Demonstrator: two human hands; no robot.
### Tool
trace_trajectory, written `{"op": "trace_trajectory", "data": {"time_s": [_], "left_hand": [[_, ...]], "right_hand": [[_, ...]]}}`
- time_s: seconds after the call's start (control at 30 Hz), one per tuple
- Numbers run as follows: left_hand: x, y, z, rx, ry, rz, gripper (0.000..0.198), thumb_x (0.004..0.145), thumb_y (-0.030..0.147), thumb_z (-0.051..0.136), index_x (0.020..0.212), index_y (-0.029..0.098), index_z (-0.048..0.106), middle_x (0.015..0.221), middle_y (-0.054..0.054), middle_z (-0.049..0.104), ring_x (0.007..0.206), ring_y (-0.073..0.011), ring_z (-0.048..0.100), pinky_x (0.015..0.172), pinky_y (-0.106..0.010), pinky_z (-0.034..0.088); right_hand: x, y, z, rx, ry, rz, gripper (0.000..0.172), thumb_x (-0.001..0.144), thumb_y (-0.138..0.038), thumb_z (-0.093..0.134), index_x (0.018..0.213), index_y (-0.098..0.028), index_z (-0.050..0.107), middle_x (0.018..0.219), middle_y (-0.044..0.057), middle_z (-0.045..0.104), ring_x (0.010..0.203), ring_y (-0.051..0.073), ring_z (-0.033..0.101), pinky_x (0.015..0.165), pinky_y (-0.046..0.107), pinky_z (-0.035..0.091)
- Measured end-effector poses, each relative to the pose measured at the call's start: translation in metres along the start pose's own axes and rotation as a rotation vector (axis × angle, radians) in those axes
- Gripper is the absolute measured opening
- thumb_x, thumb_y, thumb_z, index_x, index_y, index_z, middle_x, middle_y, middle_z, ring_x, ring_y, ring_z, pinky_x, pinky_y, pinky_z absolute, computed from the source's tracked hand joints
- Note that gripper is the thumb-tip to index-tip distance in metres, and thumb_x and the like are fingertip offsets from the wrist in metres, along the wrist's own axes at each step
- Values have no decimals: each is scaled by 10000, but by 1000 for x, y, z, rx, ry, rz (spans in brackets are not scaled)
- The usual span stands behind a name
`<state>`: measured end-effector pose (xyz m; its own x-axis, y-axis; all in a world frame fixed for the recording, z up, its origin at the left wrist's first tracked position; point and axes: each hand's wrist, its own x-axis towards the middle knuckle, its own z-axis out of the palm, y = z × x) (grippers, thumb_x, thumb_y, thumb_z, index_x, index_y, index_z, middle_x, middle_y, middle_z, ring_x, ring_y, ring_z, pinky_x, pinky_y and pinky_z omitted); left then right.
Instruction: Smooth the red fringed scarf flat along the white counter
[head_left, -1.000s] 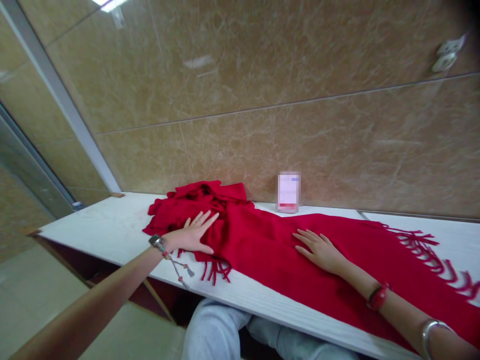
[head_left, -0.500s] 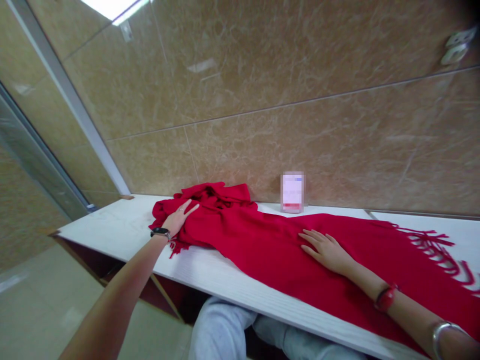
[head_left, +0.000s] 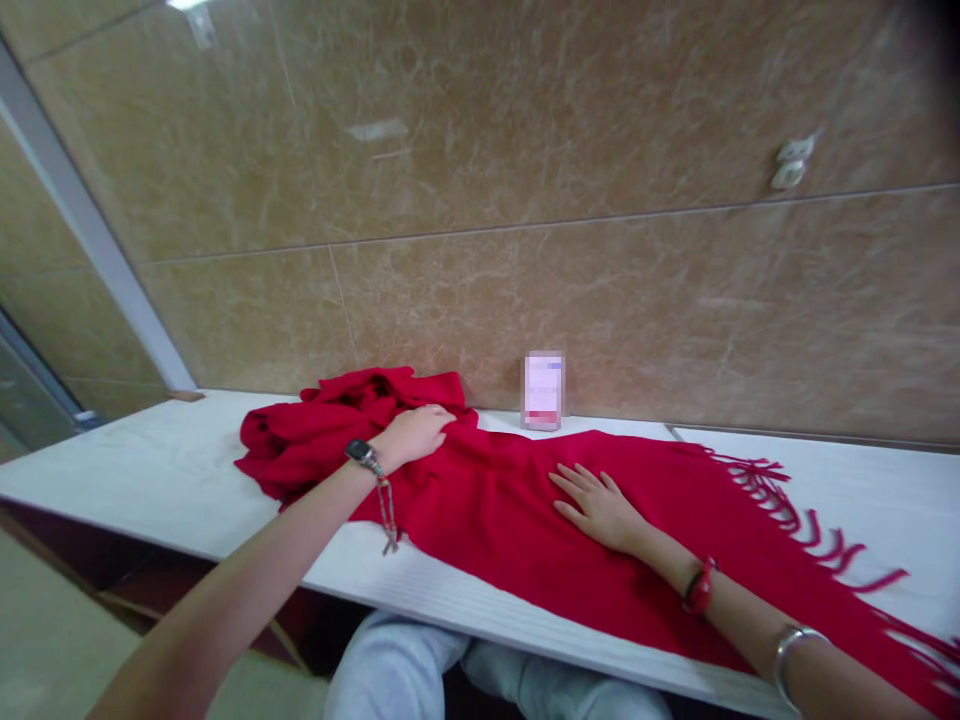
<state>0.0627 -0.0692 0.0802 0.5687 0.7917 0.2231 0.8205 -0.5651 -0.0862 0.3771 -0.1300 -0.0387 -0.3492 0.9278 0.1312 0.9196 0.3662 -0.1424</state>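
Over half of the red scarf looked laid out to me, fairly flat across the tabletop from mid-frame to the lower right; the heap left of centre, I judged, was the part left to straighten. The right hand lay on it, fingers apart. The left hand rested by the heap, fingers close together; I couldn't tell whether it gripped. The cloth was plain, lightly rippled, with straggling fringe.
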Motion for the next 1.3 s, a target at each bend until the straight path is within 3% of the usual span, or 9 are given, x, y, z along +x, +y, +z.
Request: {"op": "trace_trajectory", "data": {"time_s": [0.17,0.27,0.37,0.57,0.67,0.77,0.87,1.03,1.3], "left_hand": [[38,83,52,-141,-103,210,363,871,296,387,1197,191,509,1278,-91,480,1173,-203,427,991,-340,306],[30,83,67,-217,-331,93,516,833,480,411,1304,272,378,1411,-84,298,1285,-291,251,965,-520,277],[23,69,61,-260,-496,96,706,673,530,592,1303,293,379,1416,-85,282,1272,-322,264,962,-474,305],[57,85,60,-283,-249,119,426,894,334,302,1257,160,439,1253,-110,493,1163,-195,446,1011,-308,275],[77,95,77,-276,-282,136,396,859,289,378,1212,140,480,1285,-112,474,1199,-190,413,1016,-280,270],[87,89,90,-264,-330,93,541,795,378,477,1267,118,423,1369,-137,361,1269,-216,312,1025,-286,254],[91,75,97,-232,-406,-15,815,680,577,531,1320,106,348,1398,-199,262,1283,-326,241,994,-430,279],[101,70,102,-226,-445,-124,967,593,695,529,1345,130,305,1409,-221,196,1281,-390,186,946,-507,286],[107,105,118,-187,-189,-113,614,864,537,245,1351,167,303,1438,-145,197,1317,-289,163,1018,-475,189]], "right_hand": [[-10,-5,-10,15,0,53,567,850,-545,276,1330,-257,362,1409,53,310,1296,298,222,1007,569,154],[-21,-4,-15,36,-9,98,594,839,-573,277,1336,-256,352,1419,50,291,1302,303,202,1011,571,146],[-31,-2,-19,73,-32,80,604,830,-589,287,1338,-268,343,1428,53,268,1310,301,177,1012,581,123],[-8,23,-42,179,-30,92,676,788,-599,386,1362,-255,291,1404,83,321,1279,284,270,1010,514,237],[13,57,-49,80,77,217,631,828,-540,354,1362,-208,296,1425,95,272,1303,251,218,1033,451,231],[15,92,-40,10,4,326,637,826,-567,332,1368,-239,274,1435,83,251,1307,302,188,1001,547,214],[2,115,-21,-45,-28,370,623,831,-603,259,1364,-280,278,1438,56,248,1301,339,180,972,608,189],[-8,123,-11,-69,-3,384,676,807,-665,195,1370,-297,259,1438,49,249,1304,332,174,982,590,187],[-5,125,-15,-61,21,421,691,804,-673,196,1360,-274,295,1437,46,253,1304,330,174,1000,571,168]]}}
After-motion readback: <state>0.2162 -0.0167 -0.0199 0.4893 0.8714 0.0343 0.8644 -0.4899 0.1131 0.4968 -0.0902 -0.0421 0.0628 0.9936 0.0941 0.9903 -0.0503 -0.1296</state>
